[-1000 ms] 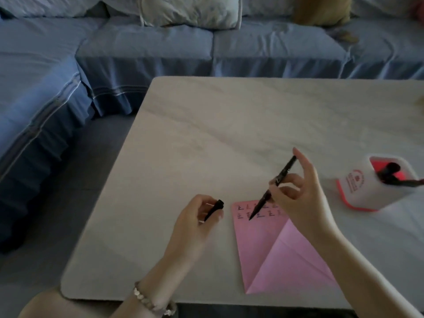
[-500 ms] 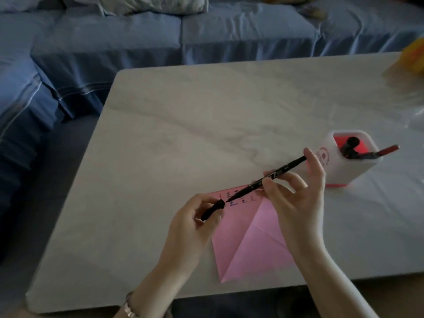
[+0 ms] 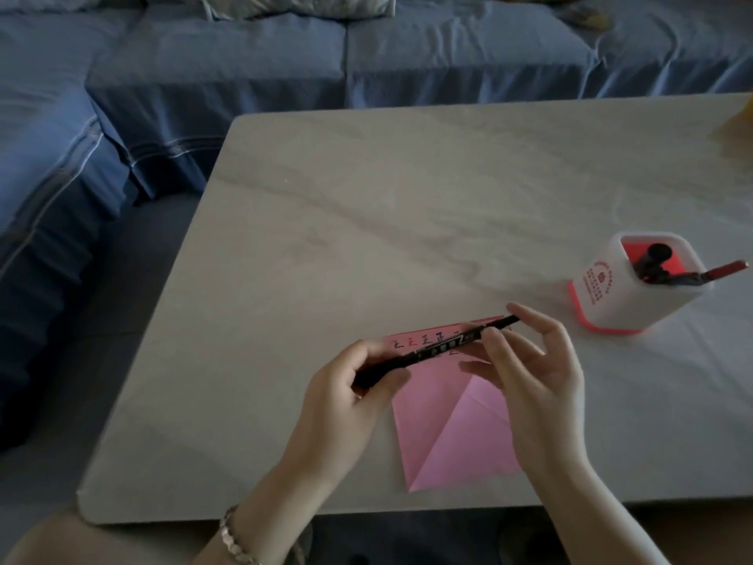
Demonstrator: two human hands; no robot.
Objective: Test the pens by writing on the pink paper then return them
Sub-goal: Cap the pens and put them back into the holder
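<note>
A black pen point(image 3: 444, 345) lies nearly level above the pink paper point(image 3: 448, 418), held between both hands. My left hand point(image 3: 346, 397) grips the pen's left end, where the cap sits. My right hand point(image 3: 529, 373) pinches the pen's right part with thumb and fingers. The pink paper lies on the table with a folded corner and a row of small written marks along its far edge. A white pen holder point(image 3: 635, 287) with a red inside stands to the right, with dark pens and a red-ended pen point(image 3: 725, 269) leaning out of it.
The pale marble table point(image 3: 407, 197) reaches to a near edge just below the paper. A blue sofa point(image 3: 285, 67) runs behind and along the left. A yellow thing point(image 3: 745, 112) shows at the table's far right edge.
The pen tip and the cap in my left hand came together; the pen now lies joined between both hands. The view shifted so the table sits lower and further right.
</note>
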